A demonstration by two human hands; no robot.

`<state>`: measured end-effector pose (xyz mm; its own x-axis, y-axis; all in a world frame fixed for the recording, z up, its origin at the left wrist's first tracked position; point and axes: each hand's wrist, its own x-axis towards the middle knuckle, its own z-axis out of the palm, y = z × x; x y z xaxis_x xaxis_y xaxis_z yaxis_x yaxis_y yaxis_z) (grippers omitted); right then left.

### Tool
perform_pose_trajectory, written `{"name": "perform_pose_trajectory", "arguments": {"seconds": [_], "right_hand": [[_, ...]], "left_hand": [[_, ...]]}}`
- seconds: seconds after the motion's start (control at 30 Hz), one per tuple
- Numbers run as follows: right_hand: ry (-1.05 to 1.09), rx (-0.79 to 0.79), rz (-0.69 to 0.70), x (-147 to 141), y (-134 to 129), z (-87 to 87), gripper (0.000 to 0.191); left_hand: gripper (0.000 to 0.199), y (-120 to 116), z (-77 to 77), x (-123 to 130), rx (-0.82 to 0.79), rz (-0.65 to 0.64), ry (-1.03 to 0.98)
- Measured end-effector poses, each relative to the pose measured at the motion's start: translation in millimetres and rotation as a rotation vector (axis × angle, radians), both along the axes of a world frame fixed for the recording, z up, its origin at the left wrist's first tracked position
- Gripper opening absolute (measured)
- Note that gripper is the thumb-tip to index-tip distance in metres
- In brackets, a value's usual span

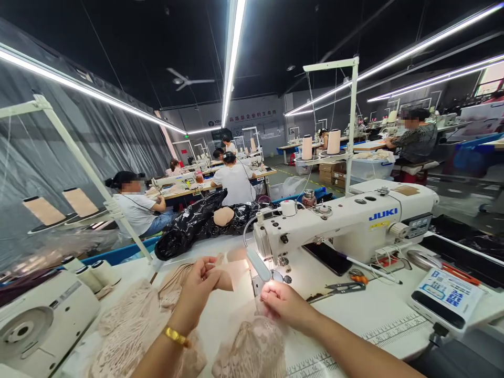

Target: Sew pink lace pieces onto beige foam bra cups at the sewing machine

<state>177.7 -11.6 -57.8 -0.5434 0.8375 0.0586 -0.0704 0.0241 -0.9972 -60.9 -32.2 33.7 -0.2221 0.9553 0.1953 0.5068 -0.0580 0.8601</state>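
Note:
My left hand [200, 283], with a gold band [177, 336] at the wrist, pinches a small beige fabric piece [226, 281] left of the needle area. My right hand [285, 303] is closed just in front of the sewing machine's [338, 220] lit needle area. Its fingertips grip the top edge of a beige lace piece [252, 349], which drapes toward me on the tabletop. More beige lace [128, 325] lies heaped under and beside my left forearm. The needle and presser foot are partly hidden by a pale oval attachment [258, 265].
Thread snips [346, 287], a dark phone [327, 257] and a white boxy device [447, 296] lie right. Black plastic bags [192, 223] are behind the table. Thread cones [334, 142] stand on a rack. Another machine [43, 320] is at left. Co-workers sit beyond.

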Motion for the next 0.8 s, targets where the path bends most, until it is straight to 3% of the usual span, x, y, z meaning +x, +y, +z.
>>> {"name": "perform_pose_trajectory", "arguments": {"seconds": [0.1, 0.17, 0.37, 0.5, 0.63, 0.73, 0.8], "right_hand": [[0.016, 0.003, 0.004, 3, 2, -0.3, 0.022], [0.026, -0.029, 0.008, 5, 5, -2.6, 0.024], [0.028, -0.071, 0.049, 11, 8, -6.0, 0.055], [0.003, 0.016, 0.045, 12, 2, -1.1, 0.049], [-0.056, 0.153, 0.032, 14, -17, 18.4, 0.024], [-0.170, 0.284, 0.099, 17, -39, 48.1, 0.012], [-0.262, 0.382, 0.149, 23, -53, 70.8, 0.011]], "left_hand": [[0.056, -36, -1.6, 10, -0.108, -0.065, -0.298], [0.059, -51, -5.1, 19, -0.148, -0.080, -0.377], [0.058, -64, -23.8, 34, -0.196, -0.062, -0.244], [0.050, -63, -29.1, 39, -0.182, -0.091, -0.103], [0.046, -63, -9.5, 43, -0.177, -0.255, 0.077], [0.060, -65, 12.8, 48, -0.152, -0.465, 0.168], [0.067, -66, 21.4, 52, -0.184, -0.659, 0.125]]}}
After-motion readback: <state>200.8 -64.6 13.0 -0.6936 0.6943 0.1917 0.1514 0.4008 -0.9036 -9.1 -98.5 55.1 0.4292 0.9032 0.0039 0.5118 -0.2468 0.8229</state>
